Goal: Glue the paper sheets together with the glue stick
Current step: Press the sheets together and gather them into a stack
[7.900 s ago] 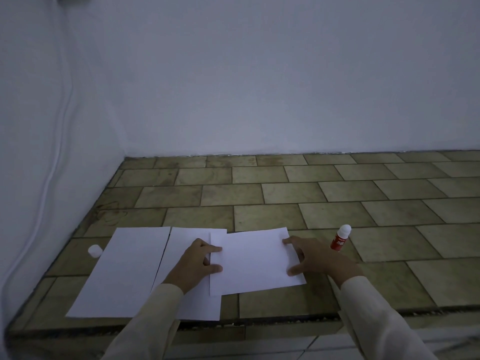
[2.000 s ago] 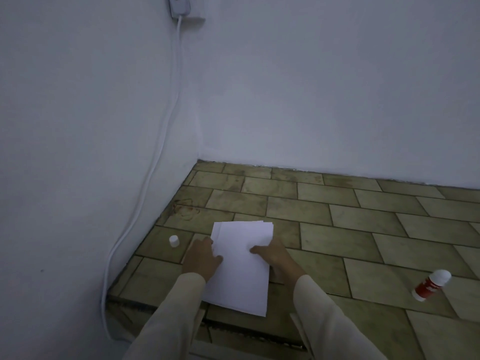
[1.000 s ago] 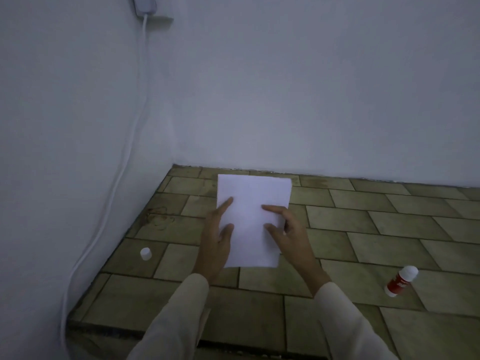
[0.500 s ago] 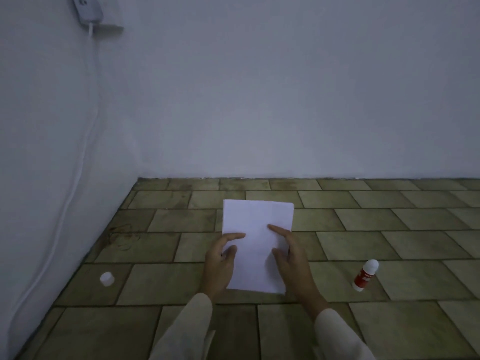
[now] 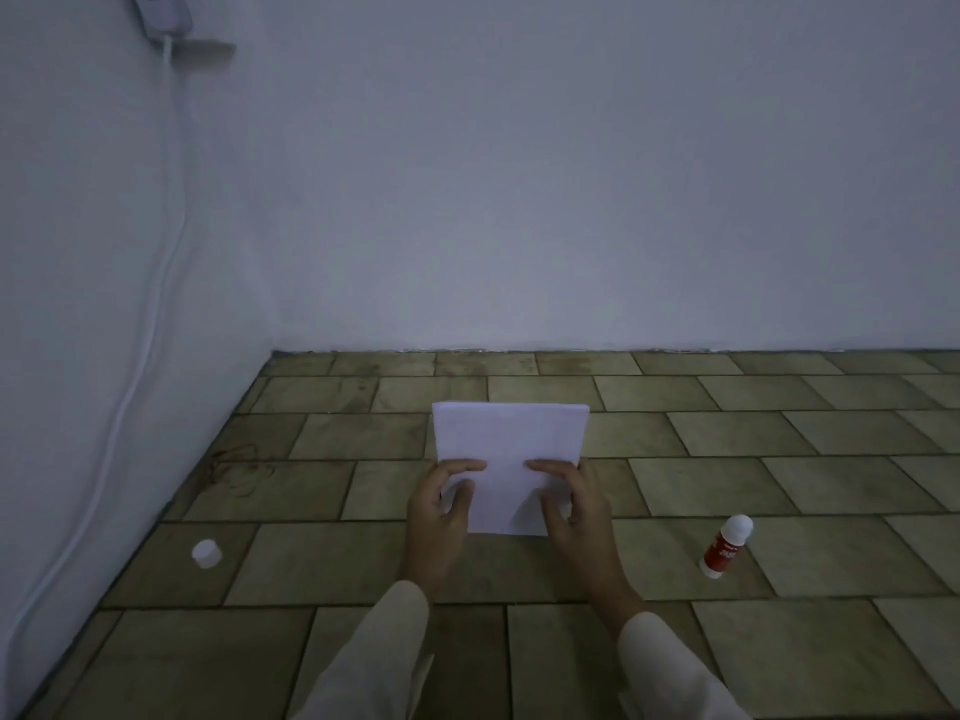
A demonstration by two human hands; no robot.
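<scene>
A stack of white paper sheets [image 5: 511, 441] is held in the middle of the tiled surface, its far end out past my fingers. My left hand [image 5: 439, 517] grips its near left edge, thumb on top. My right hand [image 5: 574, 511] grips the near right edge the same way. A red glue stick [image 5: 724, 547] with a white top stands tilted on the tiles to the right, well apart from my right hand. Its small white cap [image 5: 206, 553] lies far off to the left near the wall.
The tiled surface [image 5: 779, 459] meets a white wall at the back and another on the left. A white cable [image 5: 150, 314] hangs down the left wall from a socket [image 5: 161, 13].
Earlier, several sheets lay spread out side by side; they are now gathered into one stack. Over the last second both hands carried the stack from the left corner toward the centre.
</scene>
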